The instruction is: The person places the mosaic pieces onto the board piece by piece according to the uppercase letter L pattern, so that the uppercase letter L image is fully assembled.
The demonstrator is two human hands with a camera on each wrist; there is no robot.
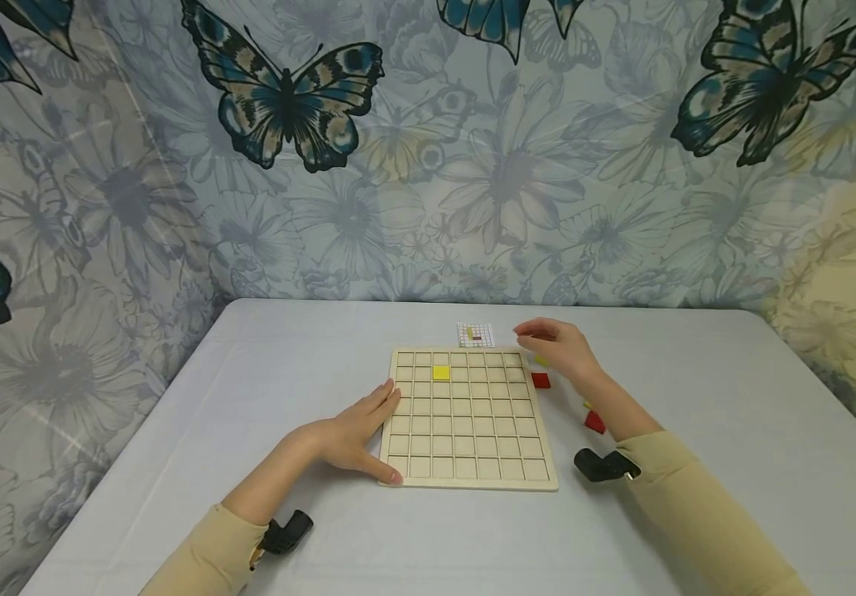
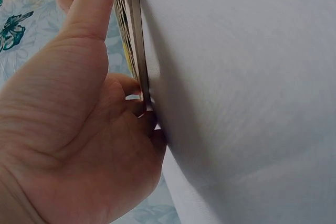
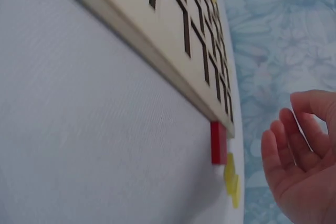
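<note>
The grid board (image 1: pixel 473 429) lies flat near the middle of the white-covered counter (image 1: pixel 182 447), squarely before the person, presumably so that either hand can reach its cells. The left hand (image 1: pixel 348 432) is spread wide against the board's left side, thumb at the near corner and fingers farther up the edge; it braces rather than grasps, and probably serves to keep the board from sliding (the left wrist view shows fingertips against the thin side wall). The right hand (image 1: pixel 559 348) hangs above the counter beyond the board's far right corner, its fingers loosely bent and parted, with nothing visible in its hold; that leaves it free and close to the loose pieces. One yellow square tile (image 1: pixel 440 372) sits in the second row from the far edge, third cell from the left, where the raised grid lines likely stop it from drifting. A small pattern card (image 1: pixel 476 335) lies just beyond the far edge, a spot that leaves its printed grid uncovered by both hands. A red tile (image 1: pixel 541 381) lies just beside the board's right edge and a yellow piece (image 1: pixel 542 361) is partly hidden near the right hand, while another red piece (image 1: pixel 595 422) lies nearer the person beside the right forearm; keeping these on that side seems to suit the right hand's reach.
</note>
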